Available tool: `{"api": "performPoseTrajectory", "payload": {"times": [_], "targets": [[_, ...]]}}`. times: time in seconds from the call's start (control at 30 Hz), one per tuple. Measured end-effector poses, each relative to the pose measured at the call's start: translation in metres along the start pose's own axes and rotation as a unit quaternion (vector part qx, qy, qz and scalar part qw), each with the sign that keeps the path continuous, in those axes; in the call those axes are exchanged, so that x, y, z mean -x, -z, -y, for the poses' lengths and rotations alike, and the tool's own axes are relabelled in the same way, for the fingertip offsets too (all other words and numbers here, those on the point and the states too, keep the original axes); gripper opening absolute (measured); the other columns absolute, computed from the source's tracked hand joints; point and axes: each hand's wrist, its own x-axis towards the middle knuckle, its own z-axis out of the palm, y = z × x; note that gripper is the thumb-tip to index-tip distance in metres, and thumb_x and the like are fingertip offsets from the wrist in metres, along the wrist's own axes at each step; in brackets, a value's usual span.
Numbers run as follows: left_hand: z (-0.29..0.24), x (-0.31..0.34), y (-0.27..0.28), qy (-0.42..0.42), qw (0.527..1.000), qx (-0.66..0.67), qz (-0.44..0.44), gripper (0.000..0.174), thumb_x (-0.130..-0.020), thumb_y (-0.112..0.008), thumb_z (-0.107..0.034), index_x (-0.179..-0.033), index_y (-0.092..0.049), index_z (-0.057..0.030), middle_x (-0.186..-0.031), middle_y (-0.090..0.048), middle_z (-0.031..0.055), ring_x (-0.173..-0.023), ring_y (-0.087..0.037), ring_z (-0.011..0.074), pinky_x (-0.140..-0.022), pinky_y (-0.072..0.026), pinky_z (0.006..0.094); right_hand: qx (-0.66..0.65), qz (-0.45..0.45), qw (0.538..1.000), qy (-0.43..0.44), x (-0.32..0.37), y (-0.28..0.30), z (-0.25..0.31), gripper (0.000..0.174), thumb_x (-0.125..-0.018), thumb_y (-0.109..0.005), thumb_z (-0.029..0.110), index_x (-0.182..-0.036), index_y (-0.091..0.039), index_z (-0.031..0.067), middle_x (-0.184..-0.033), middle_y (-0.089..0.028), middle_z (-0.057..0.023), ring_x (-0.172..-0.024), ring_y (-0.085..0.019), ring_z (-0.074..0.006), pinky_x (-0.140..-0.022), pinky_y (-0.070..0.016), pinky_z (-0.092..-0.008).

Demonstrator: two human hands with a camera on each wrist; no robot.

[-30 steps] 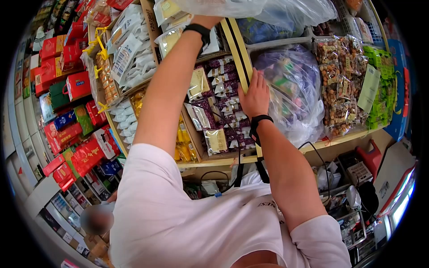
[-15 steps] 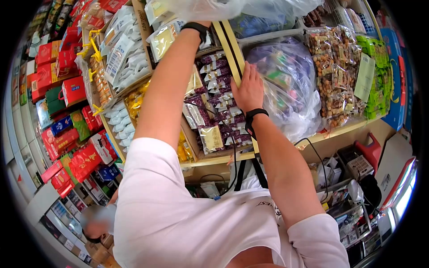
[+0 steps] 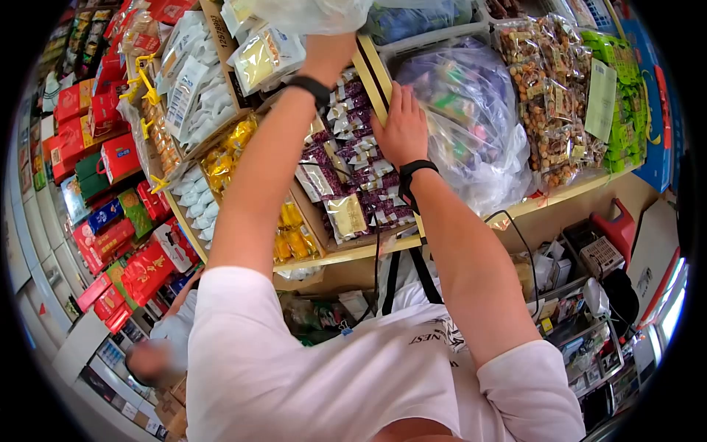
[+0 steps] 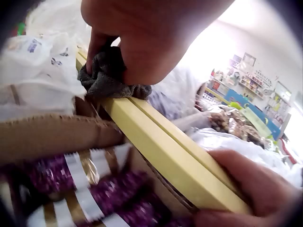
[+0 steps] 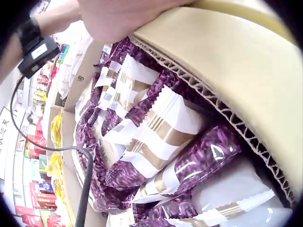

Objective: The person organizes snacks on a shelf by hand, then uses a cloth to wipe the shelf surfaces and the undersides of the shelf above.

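Note:
In the left wrist view my left hand (image 4: pixel 137 42) grips a bunched dark grey cloth (image 4: pixel 106 75) against the top of a pale yellow wooden divider (image 4: pixel 156 146). From the head view, the left hand (image 3: pixel 331 55) is partly covered by a clear plastic bag (image 3: pixel 317 15), and the cloth is hidden. My right hand (image 3: pixel 401 125) rests on the same divider nearer my body, fingers straight, thumb on the left side. Left of the divider, a cardboard box holds purple-and-white packets (image 5: pixel 161 127). On its right lies a plastic bag with purple contents (image 3: pixel 471 125).
Bags of nuts (image 3: pixel 541 96) and green packets (image 3: pixel 615 103) fill the right side. Yellow packets (image 3: pixel 294 239) and white packets (image 3: pixel 195 96) lie left. A black cable (image 5: pixel 87 175) hangs by the right wrist. Red boxes (image 3: pixel 147 269) and another person (image 3: pixel 155 361) appear far left.
My left hand has come back along the divider toward my body, more out from under the plastic bag. The right hand stays resting on the divider. The head view has shifted slightly.

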Motion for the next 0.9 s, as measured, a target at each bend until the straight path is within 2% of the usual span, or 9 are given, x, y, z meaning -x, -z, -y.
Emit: {"api": "performPoseTrajectory", "payload": {"times": [0.1,0.17,0.3,0.43,0.57,0.63,0.67,0.77,0.9], "targets": [[0.041,-0.032,-0.023,0.048,0.996,0.01,0.074,0.049,-0.089,-0.058,-0.002,-0.134,-0.067,-0.0196,-0.134,-0.062,0.0163,-0.11,-0.063,0.0458,-0.093,-0.0557,0.0517,-0.023,0.009,1.0,-0.003,-0.002,0.001,0.001,0.075,-0.092,-0.067,0.036,-0.149,-0.038,-0.0036,-0.136,-0.054,-0.021,-0.128,-0.052,-0.0382,-0.105,-0.0435,-0.0481],[0.048,-0.037,-0.024,-0.022,0.99,0.122,-0.07,0.031,-0.098,-0.055,-0.019,-0.122,-0.069,-0.0042,-0.123,-0.067,0.0239,-0.122,-0.059,0.0415,-0.11,-0.042,0.0494,-0.005,-0.038,0.999,0.019,0.0,-0.003,-0.001,0.075,-0.092,-0.067,0.036,-0.149,-0.039,-0.0037,-0.135,-0.055,-0.0202,-0.126,-0.053,-0.0374,-0.103,-0.0441,-0.0481],[0.053,-0.034,-0.031,0.003,0.999,0.045,-0.029,0.032,-0.095,-0.052,-0.013,-0.121,-0.068,-0.0047,-0.124,-0.066,0.0253,-0.122,-0.057,0.0438,-0.109,-0.0405,0.052,-0.049,0.037,0.998,-0.013,-0.003,0.005,0.004,0.072,-0.094,-0.064,0.036,-0.15,-0.038,-0.0015,-0.145,-0.051,-0.0273,-0.136,-0.049,-0.0424,-0.11,-0.0415,-0.0508],[0.026,-0.019,-0.029,0.031,0.994,-0.005,-0.109,0.036,-0.092,-0.052,-0.009,-0.123,-0.068,-0.0052,-0.123,-0.066,0.0257,-0.12,-0.058,0.046,-0.106,-0.0423,0.0545,-0.007,-0.008,1.0,0.012,-0.002,0.002,0.002,0.076,-0.09,-0.069,0.036,-0.148,-0.039,-0.0039,-0.13,-0.056,-0.0185,-0.124,-0.055,-0.0364,-0.103,-0.0449,-0.0472],[0.002,-0.001,-0.009,-0.042,0.99,-0.108,-0.076,0.033,-0.09,-0.055,-0.007,-0.121,-0.068,-0.0069,-0.117,-0.068,0.0258,-0.111,-0.064,0.0435,-0.097,-0.0491,0.0525,-0.047,0.001,0.999,0.005,-0.007,0.003,0.003,0.073,-0.092,-0.067,0.036,-0.147,-0.039,-0.0037,-0.141,-0.052,-0.0245,-0.136,-0.048,-0.0415,-0.107,-0.0438,-0.052],[-0.026,-0.006,0.015,0.14,0.979,-0.048,0.143,0.032,-0.088,-0.057,-0.006,-0.118,-0.069,-0.0077,-0.109,-0.07,0.0233,-0.099,-0.068,0.0426,-0.085,-0.0537,0.0519,-0.028,-0.023,0.999,0.017,-0.003,-0.001,0.001,0.076,-0.089,-0.071,0.036,-0.145,-0.041,-0.006,-0.132,-0.056,-0.021,-0.135,-0.049,-0.0382,-0.107,-0.0429,-0.0474],[-0.012,-0.015,0.019,0.077,0.993,-0.074,0.047,0.032,-0.086,-0.058,-0.006,-0.117,-0.069,-0.0082,-0.102,-0.071,0.0217,-0.091,-0.069,0.0421,-0.077,-0.0548,0.0523,-0.031,-0.037,0.999,0.021,-0.002,-0.005,-0.001,0.075,-0.088,-0.071,0.036,-0.144,-0.042,-0.0062,-0.132,-0.056,-0.0214,-0.134,-0.05,-0.0385,-0.107,-0.0427,-0.048],[-0.003,-0.008,0.01,0.034,0.997,-0.072,-0.006,0.031,-0.085,-0.058,-0.003,-0.113,-0.072,-0.0069,-0.103,-0.07,0.0221,-0.094,-0.068,0.0427,-0.082,-0.0548,0.0516,-0.033,-0.028,0.999,0.013,0.003,0.0,-0.001,0.069,-0.089,-0.067,0.033,-0.142,-0.045,-0.0059,-0.132,-0.056,-0.0214,-0.132,-0.051,-0.0382,-0.108,-0.0427,-0.048],[-0.019,-0.005,0.002,0.045,0.996,-0.069,0.023,0.031,-0.085,-0.058,-0.005,-0.113,-0.072,-0.0054,-0.106,-0.07,0.0218,-0.099,-0.067,0.0434,-0.087,-0.0538,0.0514,-0.038,-0.101,0.994,0.019,0.0,-0.01,-0.001,0.053,-0.088,-0.06,0.026,-0.13,-0.054,-0.0057,-0.122,-0.061,-0.02,-0.123,-0.056,-0.0358,-0.104,-0.047,-0.0444]]}}
